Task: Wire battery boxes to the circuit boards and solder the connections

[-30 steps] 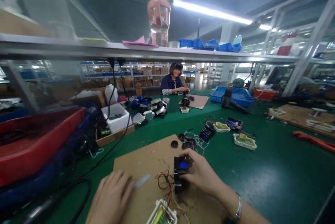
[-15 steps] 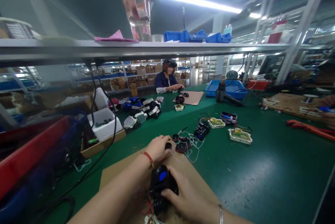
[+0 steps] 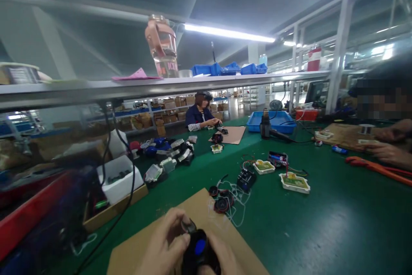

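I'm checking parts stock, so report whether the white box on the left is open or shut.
Open: the white box shows dark pieces inside, with no lid over them.

Looking like an electronics workshop, with a green bench (image 3: 322, 228) bearing circuit boards (image 3: 294, 182) and a heat gun (image 3: 265, 125). Showing also a tube light (image 3: 230, 33) overhead, shelved boxes (image 3: 170, 104) behind, and co-workers (image 3: 195, 117) at work.

One held black unit (image 3: 191, 254), one heat gun (image 3: 265, 125), one bottle (image 3: 165, 49) show.
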Action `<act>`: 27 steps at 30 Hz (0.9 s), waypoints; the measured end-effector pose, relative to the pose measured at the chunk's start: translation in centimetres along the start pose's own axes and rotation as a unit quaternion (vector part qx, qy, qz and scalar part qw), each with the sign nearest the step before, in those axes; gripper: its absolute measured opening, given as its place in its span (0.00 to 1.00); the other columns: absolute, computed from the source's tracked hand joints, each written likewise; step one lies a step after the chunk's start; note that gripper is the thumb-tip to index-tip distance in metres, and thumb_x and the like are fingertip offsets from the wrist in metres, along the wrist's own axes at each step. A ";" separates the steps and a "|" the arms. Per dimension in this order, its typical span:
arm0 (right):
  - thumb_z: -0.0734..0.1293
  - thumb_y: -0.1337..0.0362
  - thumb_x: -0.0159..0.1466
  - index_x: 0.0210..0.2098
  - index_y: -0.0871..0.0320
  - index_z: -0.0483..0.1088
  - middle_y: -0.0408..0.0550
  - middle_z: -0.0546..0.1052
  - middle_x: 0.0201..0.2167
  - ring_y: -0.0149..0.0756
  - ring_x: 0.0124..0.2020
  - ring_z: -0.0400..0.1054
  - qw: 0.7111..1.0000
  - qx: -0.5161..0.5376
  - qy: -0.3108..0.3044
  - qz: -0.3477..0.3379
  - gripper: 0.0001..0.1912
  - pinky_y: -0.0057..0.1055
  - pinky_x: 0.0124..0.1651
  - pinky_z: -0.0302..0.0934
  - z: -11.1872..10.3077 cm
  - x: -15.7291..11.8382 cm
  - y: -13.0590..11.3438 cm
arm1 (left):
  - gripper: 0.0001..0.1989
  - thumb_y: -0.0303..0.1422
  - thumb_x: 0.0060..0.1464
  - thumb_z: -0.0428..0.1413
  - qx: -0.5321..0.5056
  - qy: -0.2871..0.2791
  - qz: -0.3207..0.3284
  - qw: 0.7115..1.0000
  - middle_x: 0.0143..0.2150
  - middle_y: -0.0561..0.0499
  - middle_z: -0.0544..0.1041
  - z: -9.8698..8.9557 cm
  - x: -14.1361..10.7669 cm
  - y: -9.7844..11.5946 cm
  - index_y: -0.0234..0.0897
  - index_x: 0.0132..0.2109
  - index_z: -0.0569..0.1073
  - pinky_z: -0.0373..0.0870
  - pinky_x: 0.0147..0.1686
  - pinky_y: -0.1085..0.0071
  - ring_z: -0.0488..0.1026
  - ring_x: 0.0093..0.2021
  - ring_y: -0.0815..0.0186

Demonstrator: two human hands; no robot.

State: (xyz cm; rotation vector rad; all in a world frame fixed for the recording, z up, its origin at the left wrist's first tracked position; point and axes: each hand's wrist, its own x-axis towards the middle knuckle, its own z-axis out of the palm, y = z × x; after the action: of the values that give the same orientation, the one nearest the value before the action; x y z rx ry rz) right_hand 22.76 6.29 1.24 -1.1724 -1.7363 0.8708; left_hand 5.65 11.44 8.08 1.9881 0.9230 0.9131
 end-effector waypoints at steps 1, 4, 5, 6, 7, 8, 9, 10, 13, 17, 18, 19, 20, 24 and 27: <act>0.67 0.67 0.52 0.54 0.52 0.65 0.51 0.74 0.48 0.49 0.50 0.67 1.000 0.007 0.001 -0.001 0.28 0.43 0.51 0.63 0.1 -0.1 0.0 | 0.11 0.40 0.54 0.50 0.018 0.008 0.015 1.000 0.37 0.48 0.71 0.1 -1.0 -0.1 0.38 0.39 0.68 0.71 0.41 0.70 0.72 0.39 0.63; 0.64 0.66 0.54 0.57 0.55 0.62 0.55 0.68 0.56 0.50 0.58 0.61 1.000 -0.002 -0.001 -0.006 0.30 0.48 0.59 0.55 0.2 -0.4 0.3 | 0.09 0.38 0.53 0.53 0.123 0.045 0.057 0.990 0.40 0.47 0.74 0.4 -3.5 -0.6 0.40 0.39 0.71 0.71 0.44 0.68 0.73 0.43 0.61; 0.64 0.65 0.55 0.58 0.57 0.61 0.56 0.66 0.58 0.50 0.59 0.58 1.000 -0.014 0.002 -0.003 0.30 0.51 0.61 0.52 0.2 -0.6 0.5 | 0.08 0.37 0.53 0.54 0.155 0.054 0.069 0.984 0.41 0.47 0.75 0.4 -4.1 -0.7 0.41 0.40 0.72 0.71 0.44 0.67 0.73 0.44 0.60; 0.64 0.65 0.56 0.59 0.57 0.60 0.58 0.65 0.59 0.51 0.60 0.57 1.000 -0.027 0.008 -0.002 0.30 0.53 0.62 0.50 0.1 -0.8 0.6 | 0.09 0.37 0.53 0.54 0.179 0.058 0.079 0.979 0.43 0.47 0.76 0.3 -4.6 -0.7 0.42 0.41 0.72 0.71 0.44 0.68 0.73 0.45 0.60; 0.64 0.65 0.57 0.59 0.57 0.60 0.58 0.65 0.59 0.51 0.60 0.56 0.999 -0.040 0.014 -0.007 0.29 0.55 0.62 0.49 0.1 -0.9 0.5 | 0.09 0.37 0.54 0.55 0.195 0.061 0.086 0.975 0.44 0.48 0.76 0.3 -5.1 -0.6 0.43 0.43 0.72 0.72 0.44 0.68 0.74 0.45 0.61; 0.64 0.66 0.57 0.58 0.57 0.61 0.58 0.66 0.58 0.51 0.60 0.57 0.998 -0.050 0.018 -0.019 0.28 0.55 0.62 0.49 0.0 -1.1 0.3 | 0.09 0.37 0.54 0.55 0.203 0.066 0.092 0.972 0.45 0.48 0.76 0.2 -5.5 -0.4 0.44 0.43 0.72 0.72 0.44 0.69 0.74 0.46 0.61; 0.64 0.67 0.58 0.57 0.55 0.62 0.56 0.67 0.56 0.49 0.58 0.59 0.998 -0.056 0.018 -0.037 0.26 0.53 0.61 0.51 -0.2 -1.2 -0.1 | 0.09 0.37 0.55 0.55 0.207 0.069 0.093 0.971 0.45 0.49 0.76 0.1 -5.9 -0.1 0.44 0.43 0.72 0.72 0.45 0.70 0.74 0.46 0.62; 0.64 0.69 0.58 0.55 0.54 0.64 0.54 0.69 0.54 0.47 0.57 0.61 0.996 -0.061 0.017 -0.058 0.25 0.51 0.60 0.53 -0.3 -1.3 -0.6 | 0.08 0.36 0.56 0.54 0.207 0.073 0.086 0.972 0.46 0.49 0.76 0.0 -6.1 0.1 0.44 0.43 0.72 0.71 0.45 0.70 0.74 0.46 0.62; 0.63 0.73 0.57 0.53 0.52 0.65 0.50 0.72 0.48 0.44 0.52 0.63 0.992 -0.082 0.010 -0.099 0.25 0.46 0.56 0.58 -0.8 -1.2 -2.5 | 0.04 0.34 0.56 0.54 0.178 0.077 0.026 0.981 0.43 0.50 0.77 -0.1 -6.5 0.9 0.42 0.39 0.72 0.72 0.43 0.69 0.74 0.44 0.62; 0.63 0.75 0.55 0.54 0.51 0.65 0.49 0.72 0.44 0.43 0.47 0.64 0.989 -0.111 -0.006 -0.097 0.28 0.44 0.51 0.60 -1.3 -0.8 -3.9 | 0.12 0.32 0.55 0.56 0.100 0.068 -0.029 0.992 0.46 0.51 0.76 -0.2 -6.4 0.8 0.44 0.47 0.71 0.71 0.47 0.68 0.73 0.46 0.64; 0.63 0.75 0.55 0.55 0.50 0.65 0.49 0.72 0.44 0.43 0.46 0.64 0.989 -0.114 -0.011 -0.096 0.29 0.44 0.50 0.61 -1.4 -0.8 -4.0 | 0.14 0.32 0.55 0.56 0.092 0.068 -0.029 0.993 0.47 0.52 0.76 -0.1 -6.4 0.6 0.45 0.50 0.70 0.71 0.49 0.67 0.73 0.47 0.64; 0.64 0.76 0.55 0.55 0.50 0.64 0.48 0.72 0.43 0.42 0.45 0.64 0.988 -0.117 -0.014 -0.095 0.30 0.43 0.50 0.61 -1.4 -0.8 -4.0 | 0.16 0.32 0.55 0.56 0.092 0.067 -0.027 0.993 0.48 0.52 0.76 -0.1 -6.5 0.4 0.46 0.51 0.70 0.70 0.50 0.67 0.73 0.48 0.64; 0.64 0.76 0.55 0.56 0.50 0.64 0.48 0.72 0.42 0.42 0.45 0.64 0.988 -0.121 -0.018 -0.094 0.30 0.43 0.49 0.61 -1.5 -0.8 -4.0 | 0.17 0.32 0.55 0.56 0.098 0.067 -0.023 0.993 0.49 0.52 0.76 0.0 -6.5 0.3 0.47 0.53 0.69 0.70 0.50 0.67 0.73 0.48 0.64; 0.64 0.75 0.56 0.55 0.51 0.65 0.49 0.71 0.40 0.42 0.43 0.64 0.987 -0.133 -0.019 -0.091 0.28 0.42 0.47 0.61 -1.5 -1.0 -3.5 | 0.18 0.34 0.55 0.57 0.138 0.056 0.011 0.989 0.50 0.52 0.76 0.2 -6.8 0.0 0.48 0.53 0.70 0.72 0.50 0.67 0.73 0.49 0.63; 0.64 0.74 0.57 0.56 0.51 0.65 0.49 0.70 0.41 0.42 0.43 0.63 0.986 -0.135 -0.018 -0.097 0.28 0.42 0.46 0.61 -1.6 -1.0 -3.1 | 0.18 0.33 0.57 0.56 0.181 0.041 0.062 0.981 0.50 0.52 0.76 0.1 -6.7 0.0 0.48 0.54 0.69 0.71 0.51 0.67 0.73 0.49 0.64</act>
State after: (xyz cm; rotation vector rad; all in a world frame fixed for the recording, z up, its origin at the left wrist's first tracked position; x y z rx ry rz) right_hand 23.30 4.48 4.29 -1.1396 -2.0057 0.5554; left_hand 2.49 5.88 6.08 2.3529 1.0820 0.9549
